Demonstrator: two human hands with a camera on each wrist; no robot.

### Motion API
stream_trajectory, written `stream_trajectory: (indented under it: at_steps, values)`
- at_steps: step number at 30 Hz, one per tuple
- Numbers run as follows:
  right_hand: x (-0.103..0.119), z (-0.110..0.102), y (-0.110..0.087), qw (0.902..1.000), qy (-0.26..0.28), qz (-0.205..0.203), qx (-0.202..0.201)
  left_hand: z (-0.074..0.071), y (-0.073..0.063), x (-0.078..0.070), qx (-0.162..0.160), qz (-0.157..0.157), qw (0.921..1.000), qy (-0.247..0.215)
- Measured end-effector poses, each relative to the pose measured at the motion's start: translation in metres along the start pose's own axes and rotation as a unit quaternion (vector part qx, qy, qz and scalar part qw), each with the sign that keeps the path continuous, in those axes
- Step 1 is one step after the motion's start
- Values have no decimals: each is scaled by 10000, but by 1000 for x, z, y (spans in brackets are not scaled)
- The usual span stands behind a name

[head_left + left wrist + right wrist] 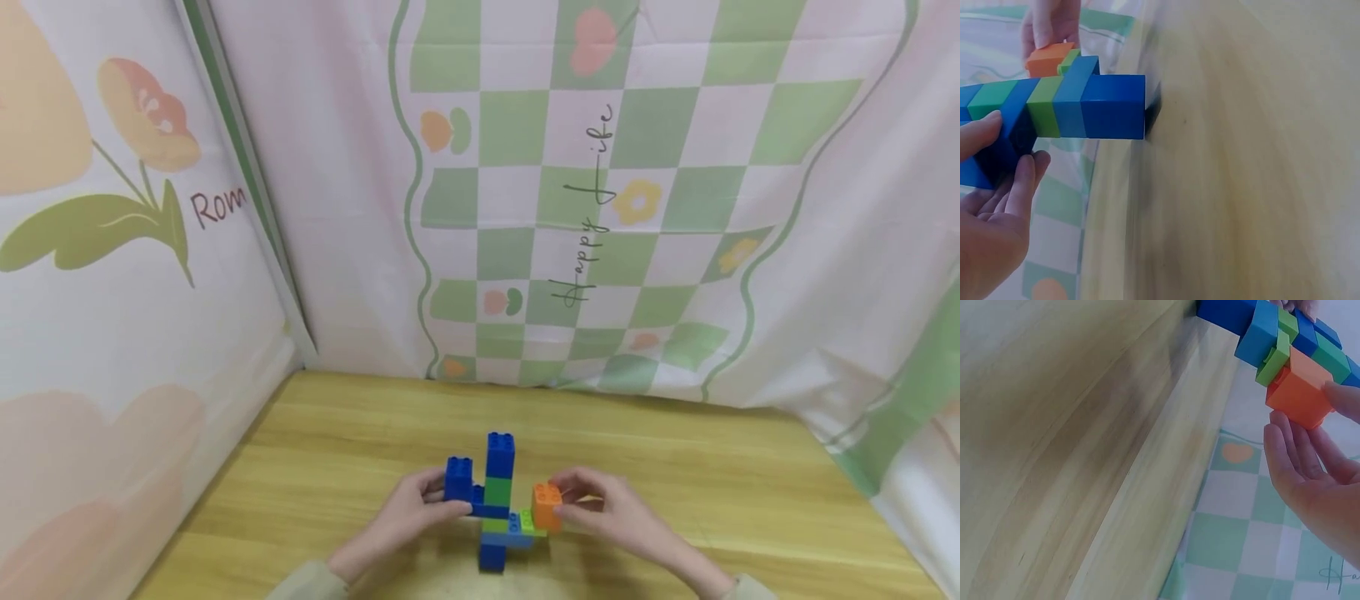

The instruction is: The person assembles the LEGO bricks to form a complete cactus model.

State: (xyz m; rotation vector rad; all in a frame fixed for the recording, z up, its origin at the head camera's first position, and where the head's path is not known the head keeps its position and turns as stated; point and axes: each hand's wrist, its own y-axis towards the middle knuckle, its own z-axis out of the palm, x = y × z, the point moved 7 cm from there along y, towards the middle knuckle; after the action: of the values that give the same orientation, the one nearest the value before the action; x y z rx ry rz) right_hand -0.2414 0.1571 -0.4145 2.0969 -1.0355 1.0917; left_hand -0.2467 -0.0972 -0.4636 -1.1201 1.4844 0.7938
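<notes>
A toy brick structure (498,492) of blue, green and lime bricks stands upright on the table. My left hand (416,504) grips its left arm, the thumb on a long blue brick (1015,128) and the fingers curled behind. A blue brick (459,479) rises from that arm's outer end. On the other side, my right hand (611,508) pinches an orange brick (1299,390) between thumb and fingers. This brick sits against a lime brick (1274,361) on the structure's right arm, slightly tilted; I cannot tell whether it is fully pressed on.
The wooden table (337,433) extends around the structure. Behind it hangs a curtain (360,208) with a green and white checked print, and another printed cloth (135,333) borders the left side.
</notes>
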Motion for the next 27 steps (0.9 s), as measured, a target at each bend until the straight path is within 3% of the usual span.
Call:
stream_trajectory:
  at_steps: [12,27]
  values:
    - [-11,-10,0,9998,27,192,7,9,15,1,19,-307,9993,-234]
    - [-31,-22,-1,9965,64,837,-28,23,33,8,201,-794,9954,-491]
